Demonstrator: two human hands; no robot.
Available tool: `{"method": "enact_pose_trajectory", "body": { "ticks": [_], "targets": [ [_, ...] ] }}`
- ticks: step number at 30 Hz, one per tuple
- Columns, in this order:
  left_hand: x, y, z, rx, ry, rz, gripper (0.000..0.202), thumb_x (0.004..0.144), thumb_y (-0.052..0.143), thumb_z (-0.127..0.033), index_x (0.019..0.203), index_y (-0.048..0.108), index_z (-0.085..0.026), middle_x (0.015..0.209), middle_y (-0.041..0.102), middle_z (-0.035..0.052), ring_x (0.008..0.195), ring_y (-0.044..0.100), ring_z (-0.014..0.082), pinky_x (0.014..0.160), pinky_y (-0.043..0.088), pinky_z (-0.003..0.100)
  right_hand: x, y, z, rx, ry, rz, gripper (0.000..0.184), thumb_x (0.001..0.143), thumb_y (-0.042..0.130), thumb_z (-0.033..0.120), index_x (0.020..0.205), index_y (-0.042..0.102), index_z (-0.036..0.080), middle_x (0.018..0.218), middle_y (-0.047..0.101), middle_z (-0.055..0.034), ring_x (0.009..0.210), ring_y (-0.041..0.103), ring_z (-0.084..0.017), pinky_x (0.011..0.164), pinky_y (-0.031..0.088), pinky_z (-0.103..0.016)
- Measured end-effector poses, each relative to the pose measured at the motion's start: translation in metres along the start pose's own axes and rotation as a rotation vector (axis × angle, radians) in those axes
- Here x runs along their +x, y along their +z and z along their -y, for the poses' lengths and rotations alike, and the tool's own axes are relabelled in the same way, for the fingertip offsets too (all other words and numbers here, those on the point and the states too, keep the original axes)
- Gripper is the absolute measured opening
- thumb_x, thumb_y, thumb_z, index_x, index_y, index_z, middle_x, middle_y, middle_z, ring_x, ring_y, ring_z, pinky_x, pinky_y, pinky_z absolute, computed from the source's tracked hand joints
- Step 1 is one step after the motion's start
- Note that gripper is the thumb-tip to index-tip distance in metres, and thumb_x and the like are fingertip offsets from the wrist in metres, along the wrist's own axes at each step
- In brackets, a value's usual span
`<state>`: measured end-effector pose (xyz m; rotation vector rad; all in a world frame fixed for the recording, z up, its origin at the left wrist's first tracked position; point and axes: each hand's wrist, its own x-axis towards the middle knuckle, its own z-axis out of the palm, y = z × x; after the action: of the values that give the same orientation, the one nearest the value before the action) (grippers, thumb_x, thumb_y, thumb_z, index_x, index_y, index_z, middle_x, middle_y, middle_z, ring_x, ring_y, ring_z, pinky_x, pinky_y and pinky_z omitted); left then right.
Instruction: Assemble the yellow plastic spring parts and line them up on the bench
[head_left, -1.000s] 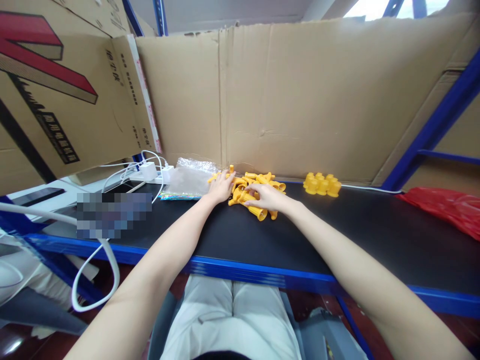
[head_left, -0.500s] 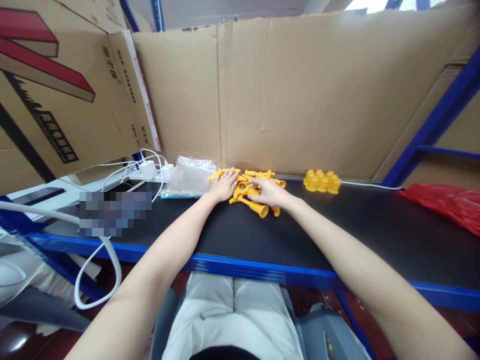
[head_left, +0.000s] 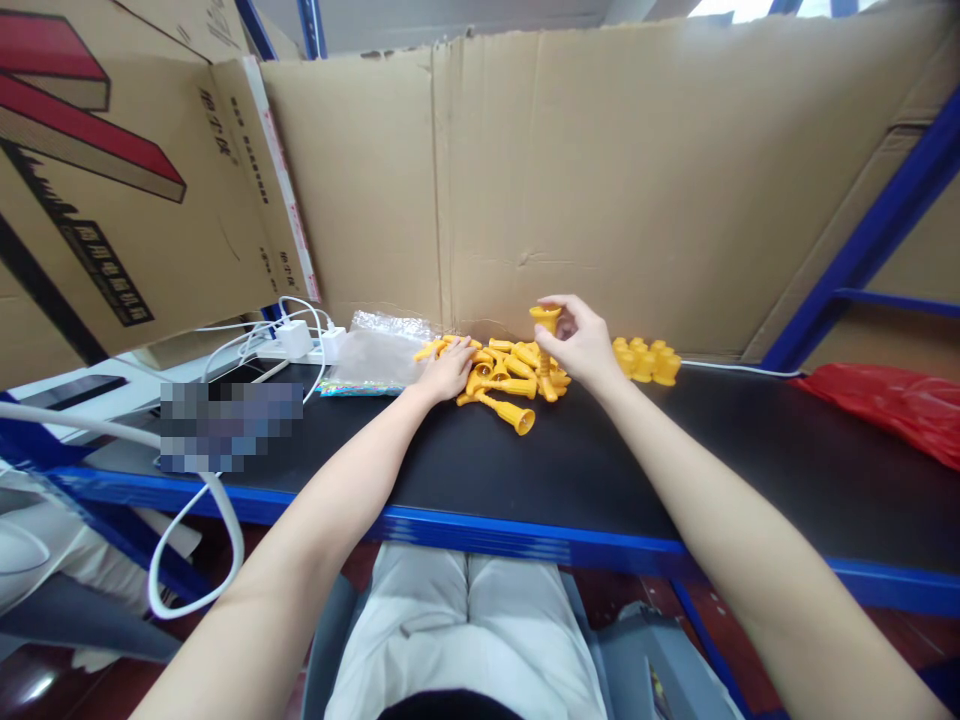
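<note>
A pile of yellow funnel-shaped plastic parts (head_left: 504, 378) lies on the black bench top (head_left: 600, 470) by the cardboard wall. My right hand (head_left: 579, 343) is raised just above the pile's right side and pinches one yellow part (head_left: 544, 318), held upright with its flared end up. My left hand (head_left: 445, 368) rests on the left edge of the pile, fingers curled onto the parts there. One part (head_left: 511, 413) lies apart at the pile's front.
A group of short yellow caps (head_left: 645, 361) stands right of the pile. A clear plastic bag (head_left: 375, 355), white chargers and cables (head_left: 296, 340) lie at left. A red bag (head_left: 892, 412) is at far right. Cardboard sheets (head_left: 570, 180) wall the back.
My right hand has lifted off the pile and moved up and to the right, carrying one yellow part. My left hand stays at the pile's left edge.
</note>
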<state>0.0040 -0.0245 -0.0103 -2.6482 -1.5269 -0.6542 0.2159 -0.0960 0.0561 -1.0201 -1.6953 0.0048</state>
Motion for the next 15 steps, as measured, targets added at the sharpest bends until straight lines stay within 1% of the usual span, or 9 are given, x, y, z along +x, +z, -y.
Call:
{"method": "enact_pose_trajectory", "body": {
  "ticks": [3,6,8,10,11,12,13,14,15],
  "targets": [
    [0.000,0.001,0.000,-0.001,0.011,-0.015,0.042,0.093,0.024,-0.029,0.130,0.044,-0.024,0.150,0.026,0.0041,0.140,0.017,0.0227,0.110,0.015,0.054,0.003,0.000,-0.002,0.035,0.024,-0.074,0.037,0.074,0.056,0.029,0.109,0.055,0.020,0.079,0.058,-0.0014,0.059,0.051,-0.012,0.055,0.043,-0.027],
    [0.000,0.000,0.000,-0.016,0.015,-0.043,0.041,0.093,0.025,-0.029,0.129,0.044,-0.022,0.148,0.030,0.0055,0.139,0.019,0.0233,0.110,0.014,0.054,0.004,0.001,-0.006,0.047,0.045,-0.081,0.039,0.074,0.057,0.030,0.111,0.053,0.020,0.085,0.059,-0.0029,0.063,0.054,-0.014,0.059,0.047,-0.030],
    [0.000,-0.003,-0.003,-0.046,0.044,-0.095,0.042,0.093,0.026,-0.028,0.131,0.042,-0.021,0.146,0.034,0.0062,0.138,0.021,0.0225,0.111,0.013,0.054,0.004,0.002,-0.009,0.054,0.064,-0.063,0.038,0.073,0.057,0.030,0.110,0.053,0.020,0.087,0.059,-0.0033,0.065,0.055,-0.015,0.061,0.048,-0.031],
    [-0.003,-0.010,-0.009,-0.096,0.118,-0.194,0.044,0.093,0.027,-0.028,0.135,0.035,-0.021,0.144,0.038,0.0066,0.136,0.027,0.0201,0.111,0.015,0.051,0.004,0.004,-0.012,0.073,0.062,-0.046,0.037,0.072,0.058,0.029,0.107,0.051,0.020,0.089,0.059,-0.0037,0.068,0.056,-0.016,0.063,0.048,-0.032],
    [-0.004,-0.014,-0.014,-0.123,0.165,-0.267,0.045,0.093,0.028,-0.030,0.137,0.033,-0.021,0.142,0.040,0.0070,0.134,0.031,0.0187,0.112,0.017,0.047,0.004,0.005,-0.013,0.089,0.052,-0.040,0.036,0.071,0.058,0.029,0.105,0.050,0.021,0.091,0.059,-0.0037,0.071,0.057,-0.016,0.065,0.049,-0.032],
    [-0.006,-0.018,-0.019,-0.150,0.206,-0.338,0.046,0.093,0.030,-0.034,0.138,0.031,-0.021,0.141,0.042,0.0077,0.131,0.036,0.0180,0.111,0.023,0.044,0.003,0.006,-0.014,0.107,0.038,-0.036,0.035,0.071,0.058,0.029,0.104,0.049,0.021,0.091,0.059,-0.0036,0.075,0.058,-0.017,0.067,0.049,-0.032],
    [-0.008,-0.022,-0.025,-0.170,0.249,-0.381,0.049,0.093,0.032,-0.038,0.138,0.030,-0.021,0.138,0.045,0.0085,0.127,0.041,0.0181,0.107,0.029,0.040,0.003,0.007,-0.015,0.128,0.023,-0.032,0.034,0.071,0.058,0.029,0.102,0.048,0.022,0.091,0.058,-0.0034,0.078,0.058,-0.017,0.070,0.049,-0.033],
    [-0.010,-0.026,-0.030,-0.177,0.286,-0.399,0.052,0.091,0.036,-0.041,0.139,0.030,-0.021,0.134,0.050,0.0090,0.122,0.047,0.0188,0.103,0.035,0.038,0.004,0.007,-0.015,0.151,0.010,-0.025,0.032,0.071,0.059,0.030,0.101,0.047,0.022,0.090,0.058,-0.0031,0.081,0.058,-0.018,0.071,0.049,-0.033],
    [-0.011,-0.028,-0.035,-0.172,0.314,-0.391,0.056,0.089,0.041,-0.044,0.139,0.030,-0.021,0.129,0.054,0.0090,0.117,0.051,0.0196,0.100,0.038,0.037,0.004,0.008,-0.015,0.174,-0.003,-0.013,0.031,0.071,0.059,0.030,0.099,0.047,0.023,0.090,0.058,-0.0029,0.082,0.058,-0.018,0.073,0.049,-0.034]
  ]
}}
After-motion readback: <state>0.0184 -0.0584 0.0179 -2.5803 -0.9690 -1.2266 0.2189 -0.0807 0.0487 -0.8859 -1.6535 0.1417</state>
